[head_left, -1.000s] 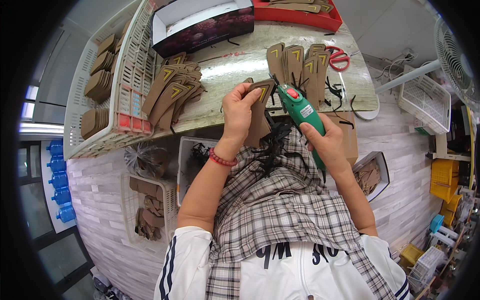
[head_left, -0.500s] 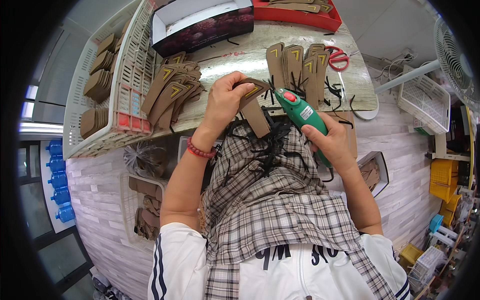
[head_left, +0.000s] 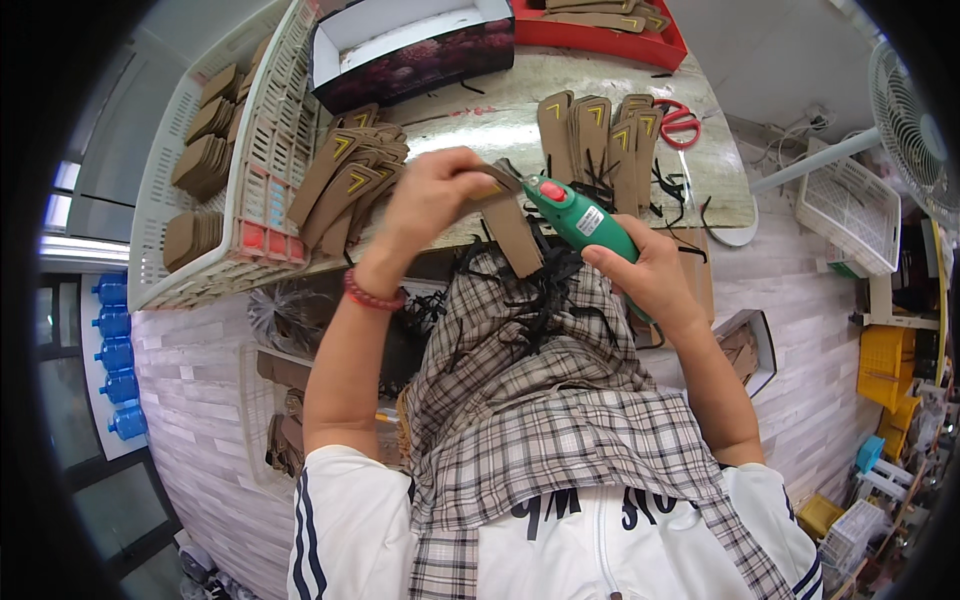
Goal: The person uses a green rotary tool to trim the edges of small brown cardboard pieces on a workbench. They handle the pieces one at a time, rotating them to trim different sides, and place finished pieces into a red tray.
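My left hand [head_left: 437, 192], slightly blurred, pinches a flat brown piece [head_left: 490, 190] with a yellow angled mark. In my right hand [head_left: 655, 275] is a green handheld electric cutter [head_left: 585, 220] with a red button. The cutter's tip meets or nearly meets the piece's right end; exact contact is too small to tell. Below the pinched piece a brown strip [head_left: 512, 240] reaches down to my lap, where black trimmings [head_left: 545, 300] lie on a plaid apron [head_left: 540, 420]. Whether strip and pinched piece are one is unclear.
Brown pieces with yellow marks lie in a left pile [head_left: 350, 180] and a right row [head_left: 590, 130] on the table. Red scissors [head_left: 680, 130] sit beside the row. Behind are a dark floral box [head_left: 420, 70] and a red box [head_left: 600, 45]; a white crate [head_left: 265, 150] stands left.
My left hand has swung left at the wrist, and the brown piece has tipped so its face shows less. The cutter has shifted a little left with my right hand.
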### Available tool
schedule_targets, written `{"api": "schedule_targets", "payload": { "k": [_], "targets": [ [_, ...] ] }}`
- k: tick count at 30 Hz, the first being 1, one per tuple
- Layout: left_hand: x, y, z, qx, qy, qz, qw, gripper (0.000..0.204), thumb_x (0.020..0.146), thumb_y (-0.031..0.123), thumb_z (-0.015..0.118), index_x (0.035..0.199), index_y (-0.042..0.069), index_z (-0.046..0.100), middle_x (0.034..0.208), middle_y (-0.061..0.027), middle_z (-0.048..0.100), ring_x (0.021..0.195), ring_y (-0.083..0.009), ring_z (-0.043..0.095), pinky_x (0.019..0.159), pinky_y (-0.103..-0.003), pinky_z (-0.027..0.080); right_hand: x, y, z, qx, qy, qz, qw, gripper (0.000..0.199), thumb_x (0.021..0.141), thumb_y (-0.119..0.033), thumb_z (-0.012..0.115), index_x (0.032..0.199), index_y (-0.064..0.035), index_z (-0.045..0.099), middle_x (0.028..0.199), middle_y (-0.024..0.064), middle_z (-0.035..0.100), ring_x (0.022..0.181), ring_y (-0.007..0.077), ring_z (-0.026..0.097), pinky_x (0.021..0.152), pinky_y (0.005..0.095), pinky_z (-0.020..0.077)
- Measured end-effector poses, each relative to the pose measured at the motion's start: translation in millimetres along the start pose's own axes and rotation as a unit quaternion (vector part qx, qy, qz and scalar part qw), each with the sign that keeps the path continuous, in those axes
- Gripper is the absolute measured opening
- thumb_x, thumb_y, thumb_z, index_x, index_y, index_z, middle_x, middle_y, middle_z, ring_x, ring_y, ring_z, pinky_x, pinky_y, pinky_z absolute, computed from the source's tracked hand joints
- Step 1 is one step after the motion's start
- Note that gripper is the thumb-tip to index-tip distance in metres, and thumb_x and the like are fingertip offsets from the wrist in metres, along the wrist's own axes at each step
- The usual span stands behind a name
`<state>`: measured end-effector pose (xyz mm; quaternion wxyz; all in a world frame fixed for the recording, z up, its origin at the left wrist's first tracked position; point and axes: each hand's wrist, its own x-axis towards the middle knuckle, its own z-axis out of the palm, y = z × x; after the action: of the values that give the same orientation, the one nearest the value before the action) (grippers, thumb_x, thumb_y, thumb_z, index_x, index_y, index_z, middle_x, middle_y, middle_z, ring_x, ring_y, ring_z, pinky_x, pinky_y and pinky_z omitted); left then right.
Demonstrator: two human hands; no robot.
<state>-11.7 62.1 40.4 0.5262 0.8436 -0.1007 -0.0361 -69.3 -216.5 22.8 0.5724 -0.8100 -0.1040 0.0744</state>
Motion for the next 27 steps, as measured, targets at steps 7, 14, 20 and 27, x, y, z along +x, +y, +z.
{"api": "schedule_targets", "payload": {
  "k": [7,14,20,27],
  "targets": [
    [8.2,-48.5,-119.8,0.507,0.313,0.111,0.795,0.027,0.084,0.016,0.069,0.107,0.003,0.066,0.099,-0.0119,0.061,0.097,-0.0274,0.055,0.088,-0.038,0.043,-12.3,1.7,-1.6,0.042,0.032,0.092,0.994,0.038,0.084,-0.031,0.075,0.105,-0.0005,0.066,0.066,0.0006,0.058,0.051,0.0061,0.052,0.045,0.0234,0.0421],
    [-13.8,-55.3,59.0,0.463,0.224,0.075,0.854,0.048,0.077,0.027,0.076,0.116,0.002,0.062,0.114,-0.0126,0.057,0.11,-0.0308,0.048,0.095,-0.044,0.035,-20.5,20.1,9.8,0.044,0.075,0.09,0.992,0.038,0.085,-0.032,0.075,0.104,0.0001,0.066,0.063,-0.0002,0.056,0.051,0.0052,0.049,0.045,0.0237,0.0398],
    [-12.6,-66.5,97.2,0.284,0.312,0.055,0.905,0.04,0.075,0.016,0.076,0.111,0.004,0.063,0.111,-0.0106,0.057,0.11,-0.0318,0.047,0.096,-0.044,0.033,-24.4,25.1,15.3,0.032,0.082,0.093,0.992,0.039,0.085,-0.032,0.075,0.103,0.0013,0.065,0.065,0.0031,0.057,0.053,0.0074,0.051,0.049,0.0264,0.0424],
    [-4.8,-47.3,90.8,-0.328,0.284,-0.042,0.9,0.011,0.085,0.004,0.071,0.094,-0.001,0.068,0.08,0.0021,0.065,0.066,-0.0035,0.05,0.059,-0.02,0.038,-25.9,19.5,20.8,0.013,0.078,0.071,0.994,0.039,0.085,-0.03,0.075,0.104,0.002,0.064,0.068,0.0056,0.06,0.061,0.0093,0.055,0.055,0.0273,0.0458]
  ]
}}
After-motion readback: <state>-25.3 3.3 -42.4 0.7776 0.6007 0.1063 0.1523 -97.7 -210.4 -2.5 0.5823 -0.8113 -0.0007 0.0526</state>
